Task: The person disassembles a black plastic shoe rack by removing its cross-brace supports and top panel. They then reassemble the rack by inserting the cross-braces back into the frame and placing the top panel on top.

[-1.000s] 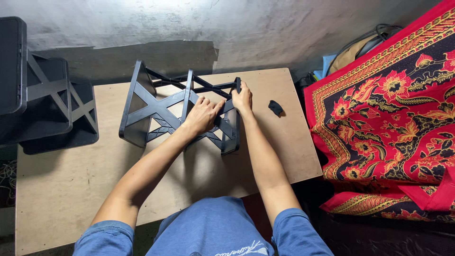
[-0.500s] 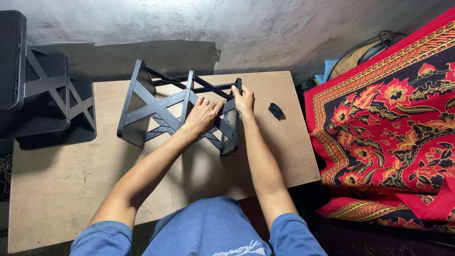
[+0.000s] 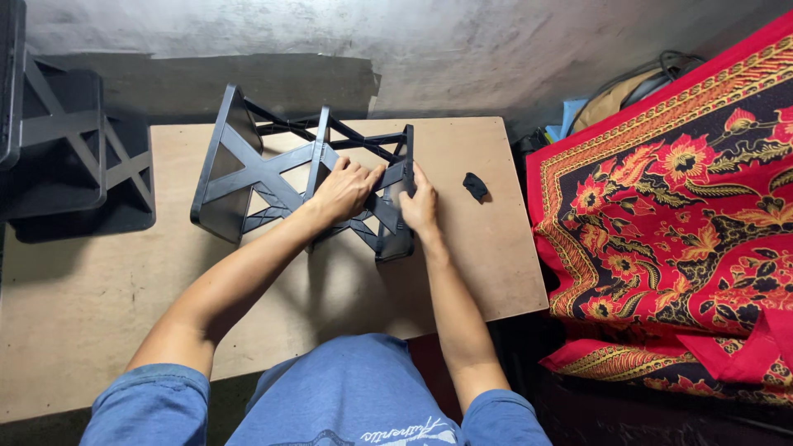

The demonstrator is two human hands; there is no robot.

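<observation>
A black plastic rack frame (image 3: 256, 173) with crossed braces lies on its side on the wooden board (image 3: 99, 289). My left hand (image 3: 343, 190) grips the crossed braces near the rack's middle panel. My right hand (image 3: 420, 205) presses against the rack's right end panel, about halfway down its edge, fingers wrapped on it.
Several black shelf pieces (image 3: 62, 149) are stacked at the far left. A small black scrap (image 3: 474, 185) lies on the board right of the rack. A red patterned cloth (image 3: 677, 215) covers the right side, with cables (image 3: 661, 70) behind it. A grey wall runs along the back.
My right hand has slid down from the top corner of the right end panel to its middle. The left hand keeps its grip. The view has shifted slightly.
</observation>
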